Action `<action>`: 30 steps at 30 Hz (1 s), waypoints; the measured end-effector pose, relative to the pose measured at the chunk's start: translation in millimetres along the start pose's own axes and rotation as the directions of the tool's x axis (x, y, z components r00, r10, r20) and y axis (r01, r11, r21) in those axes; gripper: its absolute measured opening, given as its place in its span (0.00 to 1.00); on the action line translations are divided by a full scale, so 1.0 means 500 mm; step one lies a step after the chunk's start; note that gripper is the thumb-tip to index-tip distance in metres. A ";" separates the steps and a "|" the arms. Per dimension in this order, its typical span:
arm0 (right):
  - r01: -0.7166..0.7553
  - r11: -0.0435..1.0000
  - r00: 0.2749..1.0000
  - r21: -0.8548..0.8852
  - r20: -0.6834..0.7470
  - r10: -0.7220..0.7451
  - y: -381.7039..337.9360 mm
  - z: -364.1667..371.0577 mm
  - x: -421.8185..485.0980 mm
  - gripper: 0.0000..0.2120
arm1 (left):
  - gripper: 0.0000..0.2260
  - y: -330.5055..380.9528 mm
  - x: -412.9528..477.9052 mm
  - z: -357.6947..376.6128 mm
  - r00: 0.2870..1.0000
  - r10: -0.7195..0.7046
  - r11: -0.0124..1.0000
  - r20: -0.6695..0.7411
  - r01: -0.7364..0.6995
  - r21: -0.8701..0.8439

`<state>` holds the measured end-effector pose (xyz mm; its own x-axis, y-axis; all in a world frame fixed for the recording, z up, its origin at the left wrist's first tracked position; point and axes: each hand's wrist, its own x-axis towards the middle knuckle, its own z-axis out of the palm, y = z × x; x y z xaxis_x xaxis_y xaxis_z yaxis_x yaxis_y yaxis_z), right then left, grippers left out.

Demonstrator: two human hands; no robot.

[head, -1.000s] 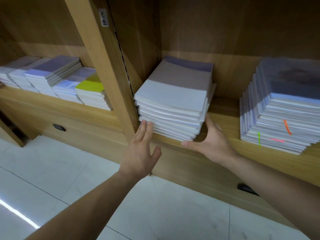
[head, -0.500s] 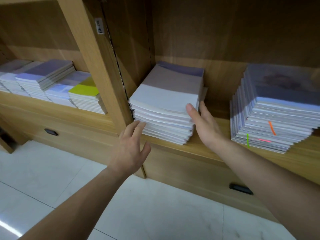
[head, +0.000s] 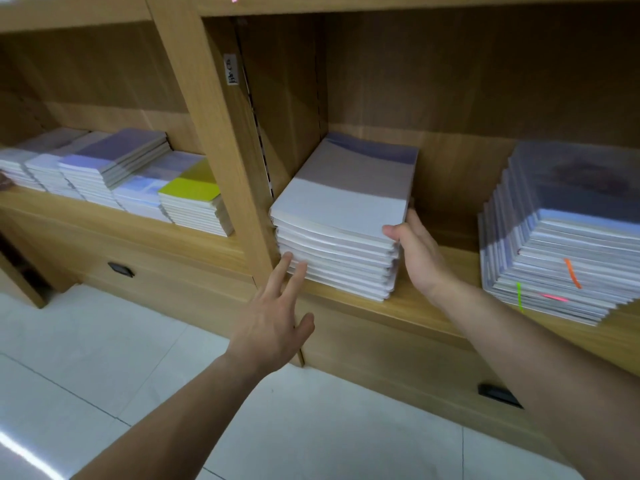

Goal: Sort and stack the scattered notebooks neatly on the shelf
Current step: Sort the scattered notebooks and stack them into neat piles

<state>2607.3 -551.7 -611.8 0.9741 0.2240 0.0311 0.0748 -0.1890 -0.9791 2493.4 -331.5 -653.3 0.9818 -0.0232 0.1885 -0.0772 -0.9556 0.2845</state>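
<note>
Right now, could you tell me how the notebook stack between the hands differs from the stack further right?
The middle stack is roughly squared; the right stack is fanned in steps. The right stack shows orange, green and pink tabs; the middle stack shows none. The left hand and right hand touch the middle stack; nothing touches the right stack. Both lie flat on one wooden shelf.

Bare arms (head: 173,410), left grip (head: 273,327), right grip (head: 420,258)
</note>
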 end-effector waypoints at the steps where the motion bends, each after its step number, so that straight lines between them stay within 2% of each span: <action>1: 0.003 1.000 1.000 -0.006 -0.007 -0.003 0.000 0.001 0.002 0.27 | 0.37 0.001 -0.001 0.002 1.000 -0.005 1.000 0.020 0.004 0.009; 5: -0.016 0.999 0.999 -0.046 0.051 0.018 -0.004 -0.013 0.001 0.33 | 0.37 0.009 -0.003 0.003 0.998 -0.020 1.000 0.058 0.019 0.025; 8: -0.081 0.991 0.992 -0.103 0.087 0.090 0.012 -0.037 -0.023 0.43 | 0.37 0.017 -0.012 0.009 0.995 -0.050 0.999 0.085 0.049 0.014; 9: -0.097 0.984 0.989 -0.152 0.093 0.111 0.022 -0.042 -0.036 0.46 | 0.37 0.018 -0.016 0.014 0.992 -0.061 0.998 0.106 0.060 0.016; 11: -0.054 0.932 0.981 -0.358 0.155 0.116 0.040 -0.043 -0.060 0.49 | 0.37 0.018 -0.021 0.026 0.984 -0.069 0.997 0.162 0.065 0.029; 13: 0.040 0.864 0.983 -0.502 0.175 0.056 0.056 -0.032 -0.072 0.47 | 0.37 0.018 -0.022 0.038 0.976 -0.061 0.997 0.208 0.050 0.059; 17: 0.087 0.812 0.996 -0.577 0.020 -0.092 0.091 0.003 -0.068 0.43 | 0.37 0.024 -0.013 0.053 0.974 -0.081 0.994 0.213 0.063 0.093; 20: 0.064 0.779 0.996 -0.624 -0.009 -0.089 0.113 0.005 -0.064 0.39 | 0.38 0.024 -0.004 0.063 0.975 -0.099 0.993 0.200 0.083 0.090; 25: 0.101 0.755 0.995 -0.648 0.047 -0.093 0.117 -0.009 -0.063 0.37 | 0.38 0.014 0.004 0.071 0.978 -0.102 0.993 0.183 0.089 0.081; 30: 0.117 0.776 0.993 -0.620 0.080 -0.086 0.110 -0.003 -0.062 0.36 | 0.38 0.008 0.003 0.075 0.984 -0.100 0.994 0.145 0.094 0.050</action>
<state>2581.4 -570.4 -666.5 0.9439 0.3150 0.0989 0.3042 -0.7129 -0.6319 2501.0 -346.6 -687.2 0.9993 0.0304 0.0211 0.0241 -0.9670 0.2534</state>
